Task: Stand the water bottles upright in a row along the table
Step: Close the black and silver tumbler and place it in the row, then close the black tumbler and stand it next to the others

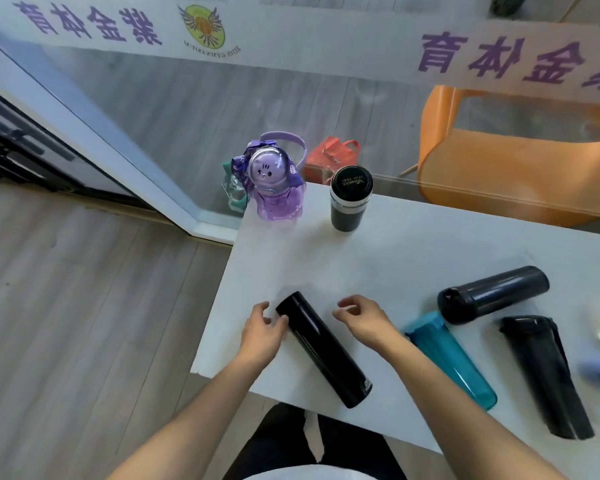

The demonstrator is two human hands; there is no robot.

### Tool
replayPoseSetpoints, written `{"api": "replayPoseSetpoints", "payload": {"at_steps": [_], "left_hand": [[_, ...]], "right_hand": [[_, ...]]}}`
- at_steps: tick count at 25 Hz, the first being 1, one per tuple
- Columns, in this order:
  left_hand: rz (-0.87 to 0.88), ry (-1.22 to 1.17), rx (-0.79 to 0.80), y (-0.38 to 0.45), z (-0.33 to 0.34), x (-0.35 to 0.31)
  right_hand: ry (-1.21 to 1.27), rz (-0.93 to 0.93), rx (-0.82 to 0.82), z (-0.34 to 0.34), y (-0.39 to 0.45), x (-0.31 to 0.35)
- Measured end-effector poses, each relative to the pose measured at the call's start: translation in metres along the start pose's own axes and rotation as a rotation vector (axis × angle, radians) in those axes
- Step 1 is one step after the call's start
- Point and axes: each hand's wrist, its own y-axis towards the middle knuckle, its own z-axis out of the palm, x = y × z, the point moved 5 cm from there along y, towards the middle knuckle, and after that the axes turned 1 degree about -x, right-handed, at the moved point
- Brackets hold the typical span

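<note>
Black flask point(323, 348) lies near table point(413, 258) front edge; left hand point(262, 329) fingertips touch its cap end, not gripping; right hand point(359, 315) loosely curled, holding nothing.

Bare forearms, no sleeves; black trousers; white top hem.

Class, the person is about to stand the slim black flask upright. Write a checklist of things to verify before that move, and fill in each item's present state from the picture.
1. Left hand on the slim black flask: fingertips touch its far end, no full grip. Not ok.
2. Right hand ready: hovers beside the flask, holds nothing. Ok.
3. Row started: purple bottle and black cup stand upright at the far edge. Ok.
4. Free space on the table right of the cup. Ok.
5. Flask lid tight: cannot tell.
6. Others waiting: teal bottle and two dark bottles lie flat. Not ok.
</note>
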Motion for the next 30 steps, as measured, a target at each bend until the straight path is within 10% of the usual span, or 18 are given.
{"api": "replayPoseSetpoints", "payload": {"at_steps": [15,24,30], "left_hand": [[-0.168,-0.558,0.191,-0.020,0.043,0.039],[0.547,-0.293,0.170,-0.077,0.000,-0.018],[0.700,-0.153,0.181,-0.096,-0.013,-0.034]], "right_hand": [[0.021,0.013,-0.219,0.057,-0.098,-0.078],[0.376,-0.280,-0.312,0.060,-0.119,-0.003],[0.522,-0.299,-0.418,0.047,-0.135,0.021]]}}
